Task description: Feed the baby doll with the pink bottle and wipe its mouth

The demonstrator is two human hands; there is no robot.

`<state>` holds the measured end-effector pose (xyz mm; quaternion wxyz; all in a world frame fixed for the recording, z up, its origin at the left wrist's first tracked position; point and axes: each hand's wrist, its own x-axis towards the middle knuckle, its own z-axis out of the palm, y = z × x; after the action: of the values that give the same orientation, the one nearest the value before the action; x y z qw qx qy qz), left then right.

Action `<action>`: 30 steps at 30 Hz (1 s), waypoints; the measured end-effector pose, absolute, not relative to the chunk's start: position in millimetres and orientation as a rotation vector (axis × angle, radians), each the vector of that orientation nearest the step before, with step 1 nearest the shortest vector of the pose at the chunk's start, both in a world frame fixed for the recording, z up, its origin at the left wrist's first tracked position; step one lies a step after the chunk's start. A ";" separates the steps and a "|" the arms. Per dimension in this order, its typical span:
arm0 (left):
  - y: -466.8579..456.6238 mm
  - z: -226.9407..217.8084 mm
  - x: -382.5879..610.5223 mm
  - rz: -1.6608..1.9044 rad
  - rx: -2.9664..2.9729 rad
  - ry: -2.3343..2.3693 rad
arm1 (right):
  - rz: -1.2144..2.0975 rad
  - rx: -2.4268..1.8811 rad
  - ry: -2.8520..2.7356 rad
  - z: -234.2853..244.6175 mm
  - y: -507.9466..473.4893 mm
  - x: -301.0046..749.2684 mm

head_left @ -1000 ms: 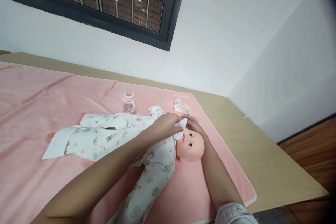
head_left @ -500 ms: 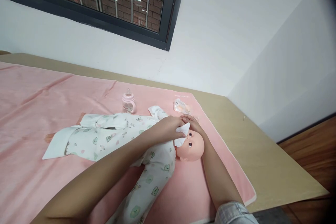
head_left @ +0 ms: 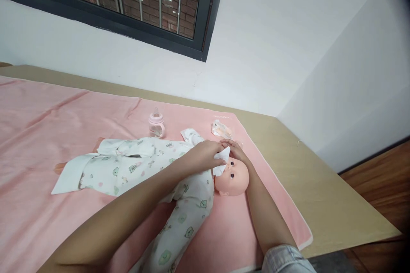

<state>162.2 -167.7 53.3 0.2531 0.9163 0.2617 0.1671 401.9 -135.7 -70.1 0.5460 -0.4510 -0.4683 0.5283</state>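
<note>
On its back lies a baby doll [head_left: 235, 179] in white clothes printed with small green animals. My left hand [head_left: 209, 153] is closed on a white tissue [head_left: 222, 164], which touches the lower part of the doll's face and covers its mouth. Around the far side of the doll's head rests my right hand [head_left: 235, 150], its fingers stretched out and lying close to my left hand. Both of the doll's eyes show. My left forearm crosses over the doll's chest and hides part of it.
A pink baby bottle [head_left: 156, 123] with a handle stands beyond the doll. Near the doll's head lies a small clear packet [head_left: 221, 129]. A pink blanket [head_left: 121, 115] covers much of the wooden table [head_left: 288, 158]. A white wall and barred window are behind.
My left hand and the tissue have shifted very slightly away from the doll's eyes. The right hand and the doll stay in place.
</note>
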 end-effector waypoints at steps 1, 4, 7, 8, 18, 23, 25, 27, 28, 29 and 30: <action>-167.9 53.3 162.4 0.456 2.489 0.718 | 1.254 -1.068 -1.112 -70.4 -135.6 401.9; -167.6 54.3 162.4 0.467 2.504 0.723 | 1.256 -1.064 -1.115 -72.1 -135.3 402.2; -163.6 56.3 158.6 0.471 2.505 0.718 | 1.248 -1.064 -1.099 -72.4 -135.5 402.9; -161.4 57.5 155.9 0.484 2.500 0.708 | 1.246 -1.066 -1.089 -71.0 -135.8 403.2; -142.7 79.9 121.9 0.628 2.560 0.738 | 1.082 -0.945 -1.414 30.0 -173.1 373.6; -145.7 87.1 116.6 0.531 2.608 0.759 | 0.897 -0.999 -1.860 72.6 -204.7 338.1; -147.4 88.9 114.3 0.499 2.627 0.718 | 0.842 -1.052 -1.960 76.1 -209.7 330.9; -147.7 90.1 111.8 0.479 2.653 0.693 | 0.802 -1.109 -2.018 74.8 -210.2 328.9; -146.9 90.6 110.2 0.474 2.664 0.685 | 0.799 -1.125 -2.029 73.4 -209.3 329.6; -145.6 91.2 108.1 0.472 2.671 0.678 | 0.811 -1.133 -2.021 71.7 -207.9 331.2; -143.5 92.2 105.3 0.476 2.668 0.677 | 0.833 -1.138 -1.990 70.0 -206.2 333.6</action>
<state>105.3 -143.5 92.2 0.1731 0.9407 0.2387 0.1679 333.6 -206.2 70.0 0.3442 -0.4380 -0.7661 0.3207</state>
